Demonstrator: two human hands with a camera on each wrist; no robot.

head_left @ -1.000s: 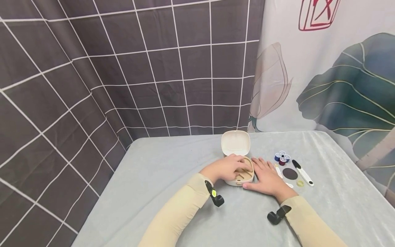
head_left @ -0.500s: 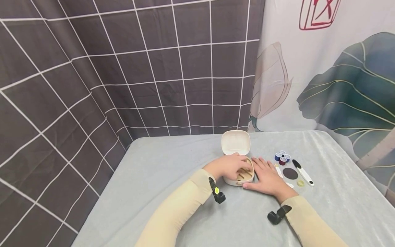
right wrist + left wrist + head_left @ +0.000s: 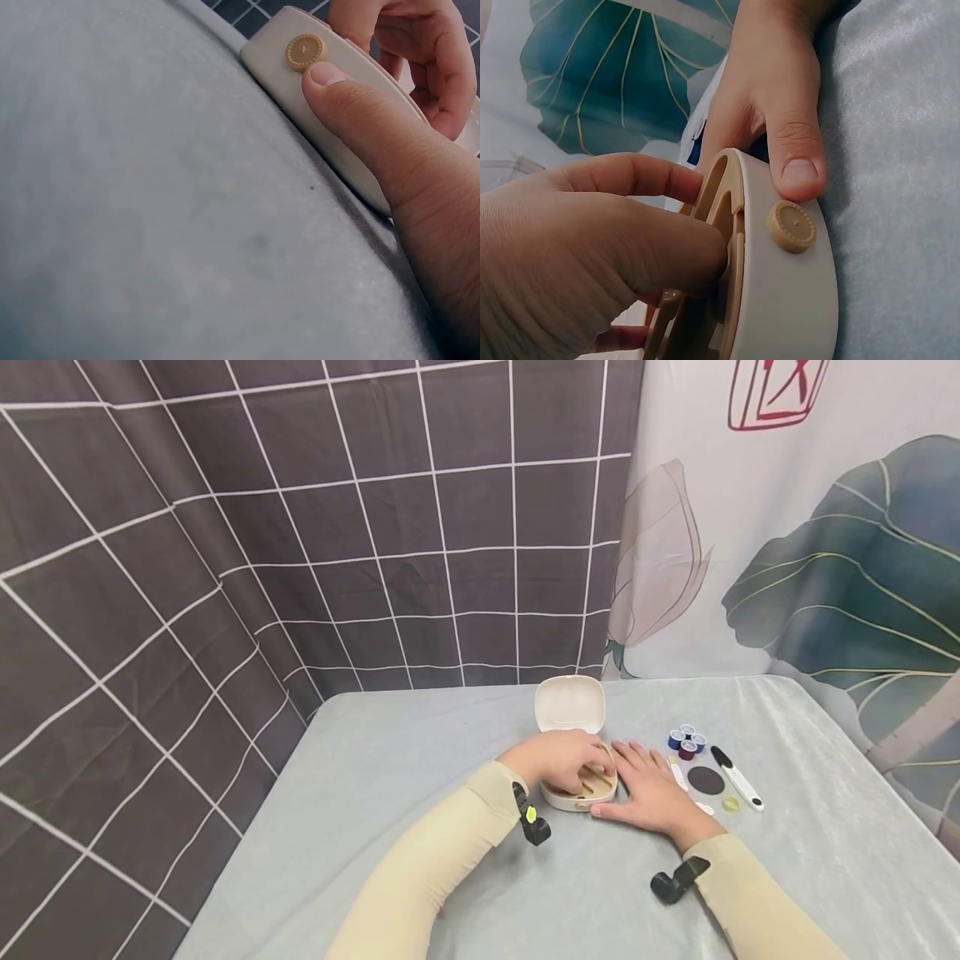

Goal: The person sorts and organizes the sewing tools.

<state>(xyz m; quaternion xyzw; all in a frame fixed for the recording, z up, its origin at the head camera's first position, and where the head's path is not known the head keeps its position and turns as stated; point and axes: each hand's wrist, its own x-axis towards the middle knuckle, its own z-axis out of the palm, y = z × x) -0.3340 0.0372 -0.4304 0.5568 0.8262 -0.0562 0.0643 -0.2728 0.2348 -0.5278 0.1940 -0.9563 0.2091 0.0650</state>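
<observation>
The head view looks forward and down across the table (image 3: 375, 777) from well back. The wrist views sit close, the left facing rightward, the right leftward; all three share the box (image 3: 787, 300), left hand (image 3: 600, 247) and right hand (image 3: 390, 142).

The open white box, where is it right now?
In the head view, right of centre on the table, the white box sits between the left hand, partly inside it, and the right hand, touching it.
</observation>
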